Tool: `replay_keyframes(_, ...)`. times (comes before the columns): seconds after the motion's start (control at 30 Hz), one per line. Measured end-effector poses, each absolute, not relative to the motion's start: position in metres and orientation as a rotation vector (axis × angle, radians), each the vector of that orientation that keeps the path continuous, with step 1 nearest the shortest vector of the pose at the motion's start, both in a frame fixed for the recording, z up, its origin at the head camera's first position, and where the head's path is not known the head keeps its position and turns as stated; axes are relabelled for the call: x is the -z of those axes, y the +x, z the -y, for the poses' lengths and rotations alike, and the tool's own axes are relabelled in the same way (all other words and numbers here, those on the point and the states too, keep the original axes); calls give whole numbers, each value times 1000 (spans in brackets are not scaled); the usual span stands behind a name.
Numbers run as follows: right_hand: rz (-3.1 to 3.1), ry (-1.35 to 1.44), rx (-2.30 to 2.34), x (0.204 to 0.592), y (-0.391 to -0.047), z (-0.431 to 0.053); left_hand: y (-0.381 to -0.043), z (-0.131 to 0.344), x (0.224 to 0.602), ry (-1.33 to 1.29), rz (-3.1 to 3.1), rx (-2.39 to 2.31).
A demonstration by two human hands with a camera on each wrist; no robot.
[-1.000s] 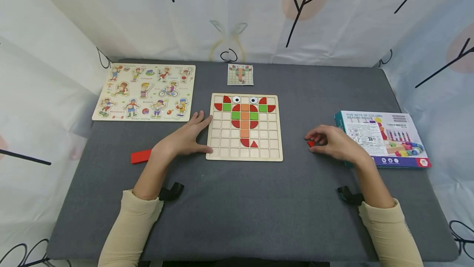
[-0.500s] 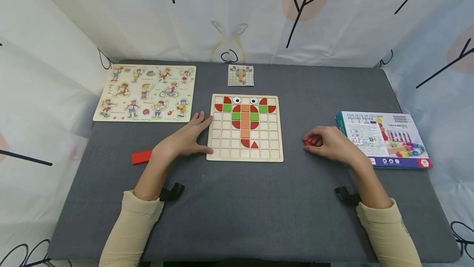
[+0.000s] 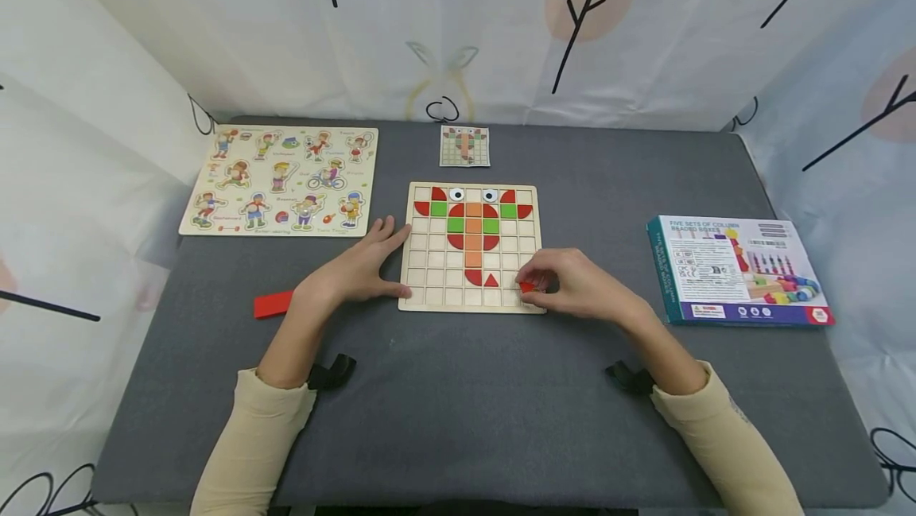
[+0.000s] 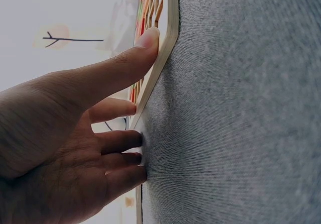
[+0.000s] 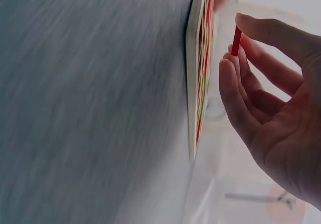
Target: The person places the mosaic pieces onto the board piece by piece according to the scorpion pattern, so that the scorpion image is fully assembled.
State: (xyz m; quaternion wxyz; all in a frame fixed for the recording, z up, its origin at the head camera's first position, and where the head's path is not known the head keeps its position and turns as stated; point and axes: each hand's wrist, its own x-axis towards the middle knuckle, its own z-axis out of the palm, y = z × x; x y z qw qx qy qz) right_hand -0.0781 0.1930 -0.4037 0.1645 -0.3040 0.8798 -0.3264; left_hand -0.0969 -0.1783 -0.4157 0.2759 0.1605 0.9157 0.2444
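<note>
A wooden grid board [image 3: 436,277] lies mid-table, with red, green and orange pieces and two eye pieces set in its squares. My left hand [image 3: 361,265] rests at the board's left edge, fingers spread; in the left wrist view its thumb [image 4: 130,63] touches the rim. Between thumb and fingers my right hand [image 3: 580,285] pinches a small red piece [image 5: 236,40], held above the board's lower right part. Its full outline is hidden by the fingers. A red triangle piece [image 3: 490,281] sits in the bottom rows, beside a red curved piece [image 3: 473,277].
A small pattern card [image 3: 464,146] lies behind the board. At the back left is a picture puzzle board [image 3: 279,182]. A red rectangular block [image 3: 272,304] lies by my left forearm. To the right sits a boxed bead set [image 3: 740,269].
My right hand has picked the small red piece up from the table near the box and carried it left, over the board's right edge. My left hand stays in place.
</note>
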Motion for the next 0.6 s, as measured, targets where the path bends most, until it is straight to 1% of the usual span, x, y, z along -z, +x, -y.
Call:
replay_keyframes(0.33,-2501,-1115,785,404,-82,-148,-97,178,415,410,-2459,-639)
replay_keyframes(0.6,-2502,-1137,719,407,-84,-137,-98,177,414,404,-2454,-648)
